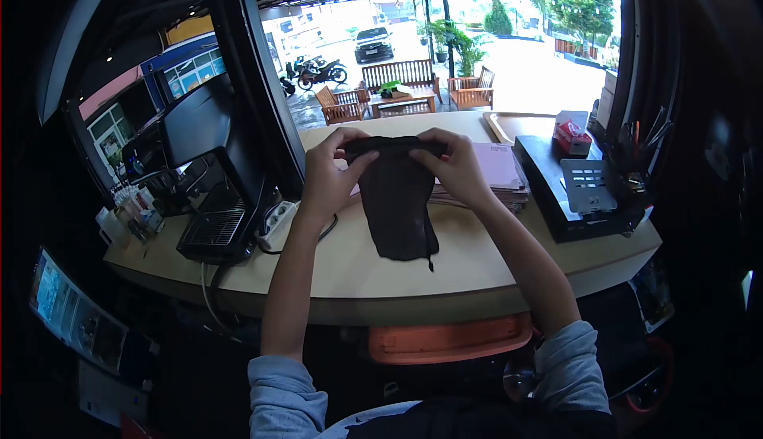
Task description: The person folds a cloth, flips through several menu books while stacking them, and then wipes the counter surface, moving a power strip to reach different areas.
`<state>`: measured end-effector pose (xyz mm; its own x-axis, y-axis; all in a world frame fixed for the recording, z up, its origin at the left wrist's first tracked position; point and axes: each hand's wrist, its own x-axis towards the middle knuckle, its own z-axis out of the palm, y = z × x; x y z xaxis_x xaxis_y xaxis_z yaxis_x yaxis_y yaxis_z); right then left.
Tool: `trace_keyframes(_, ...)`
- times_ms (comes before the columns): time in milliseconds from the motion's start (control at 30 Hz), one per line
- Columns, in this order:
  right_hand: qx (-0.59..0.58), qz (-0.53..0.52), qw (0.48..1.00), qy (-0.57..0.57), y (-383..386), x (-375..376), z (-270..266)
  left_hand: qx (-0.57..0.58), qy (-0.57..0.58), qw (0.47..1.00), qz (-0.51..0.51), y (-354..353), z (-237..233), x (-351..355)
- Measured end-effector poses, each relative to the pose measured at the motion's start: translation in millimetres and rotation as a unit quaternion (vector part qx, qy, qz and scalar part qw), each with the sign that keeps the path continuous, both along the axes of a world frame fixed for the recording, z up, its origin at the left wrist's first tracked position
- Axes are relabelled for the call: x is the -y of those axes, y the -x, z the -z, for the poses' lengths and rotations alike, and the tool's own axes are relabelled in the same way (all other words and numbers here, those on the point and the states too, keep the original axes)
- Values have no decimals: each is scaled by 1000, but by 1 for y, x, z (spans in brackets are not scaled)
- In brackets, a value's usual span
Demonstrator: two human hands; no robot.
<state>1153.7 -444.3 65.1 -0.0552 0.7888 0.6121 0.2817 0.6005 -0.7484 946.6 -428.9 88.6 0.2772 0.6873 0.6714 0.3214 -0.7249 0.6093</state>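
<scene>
A dark cloth (397,204) hangs down above the pale counter, held up by its top edge. My left hand (332,170) pinches the top left corner, thumb in front and fingers behind. At the top right corner my right hand (457,165) grips the same edge in the same way. The cloth's lower end is loose, with a short dark tip hanging at its bottom right. Behind the cloth and my right hand lies a stack of pinkish papers (497,170), partly hidden.
The counter (342,268) carries a coffee machine (218,208), a power strip (278,220) and small bottles at left. At right are a black box (540,193), a tissue box (574,135) and a tray (497,125). An orange chair (449,340) stands below the front edge.
</scene>
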Motion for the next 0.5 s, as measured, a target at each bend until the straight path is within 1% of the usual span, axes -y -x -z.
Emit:
trace_keyframes(67, -53, -35, 997, -45, 11, -9, -6, 11, -91, 996, -13, 15, -1, -6)
trace_keyframes(133, -41, -44, 996, -67, 17, -20, 1, 30, -90, 995, 0, 27, 2, -7)
trace_keyframes(167, -30, -54, 994, -87, 19, -25, 6, 41, -60, 997, 14, 32, 5, -7)
trace_keyframes(200, -28, -52, 994, -87, 24, -25, 4, 52, -30, 998, 28, 37, 7, -11)
trace_keyframes(267, -27, -42, 999, 15, 33, -27, 1, 58, -19, 997, 41, 46, 11, -25)
trace_keyframes(333, -22, -36, 999, 13, 44, -46, 5, 54, -8, 998, -3, 54, 14, -42)
trace_keyframes(367, -18, -33, 999, 9, 51, -58, 9, 56, -7, 998, -1, 60, 18, -53)
trace_keyframes(433, -4, -39, 999, 2, 68, -78, 20, 0, -77, 996, -33, 76, 27, -79)
trace_keyframes(467, 8, -47, 999, -5, 78, -89, 28, 2, -79, 996, -32, 87, 32, -88)
trace_keyframes(500, 0, -69, 997, -22, 88, -103, 41, -20, -102, 993, -53, 99, 40, -94)
